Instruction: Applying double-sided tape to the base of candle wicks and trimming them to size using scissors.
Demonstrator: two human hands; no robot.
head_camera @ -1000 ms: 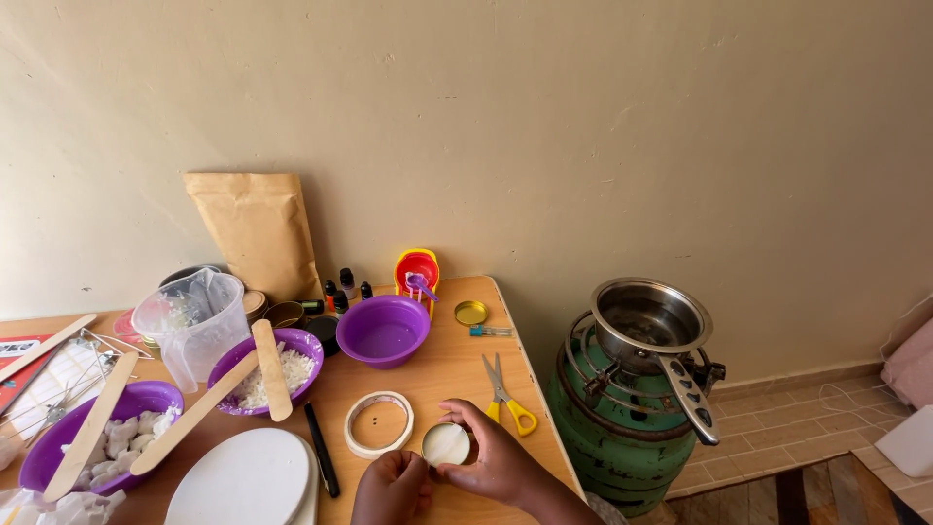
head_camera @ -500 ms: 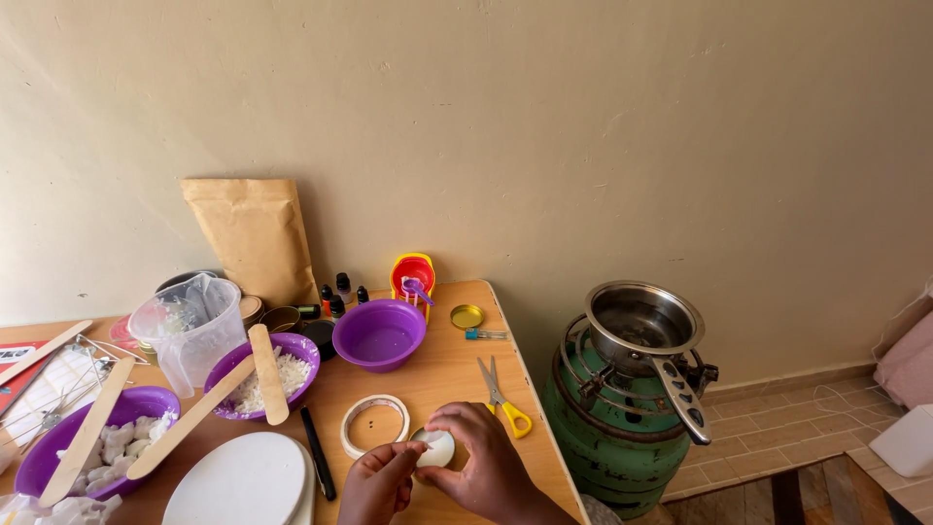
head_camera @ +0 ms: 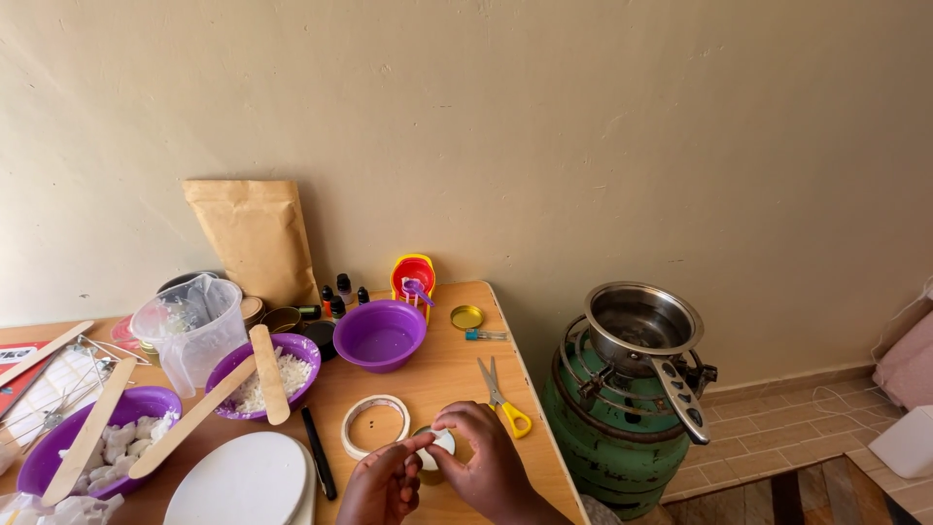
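Hands: two, at the bottom centre of the frame; the left hand (head_camera: 381, 486) and right hand (head_camera: 483, 465) meet over one small round tin (head_camera: 434, 449).
Grip: right fingers curl around the tin's right side, clamped on it; the left hand's fingertips (head_camera: 424, 440) press its pale top.
Tin contents: a pale, whitish surface, mostly hidden by the fingers.
Table (head_camera: 437, 374): wooden, filling the lower left; the tin stands near its front right edge.
Tape roll (head_camera: 375, 425): one, lying flat just left of the tin.
Scissors (head_camera: 503, 400): one pair, yellow handles, just above and to the right of the right hand.
White round plate (head_camera: 243, 479): one, at the bottom left of centre; one black pen (head_camera: 318, 452) lies beside it.
Purple bowls: three. Far left bowl (head_camera: 58, 447) holds white chunks; the middle bowl (head_camera: 270, 368) holds white flakes; the rear bowl (head_camera: 380, 332) looks empty.
Wooden sticks: four, flat and wide, lying across the left bowls and table.
Clear jug (head_camera: 190, 327): one, at the left.
Gold lid (head_camera: 466, 316): one, near the far table edge.
Small dropper bottles (head_camera: 342, 288): about four, against the wall.
Brown paper bag (head_camera: 255, 238): one, leaning on the wall.
Gas cylinder (head_camera: 612, 433): one, green, right of the table, carrying one steel saucepan (head_camera: 643, 321).
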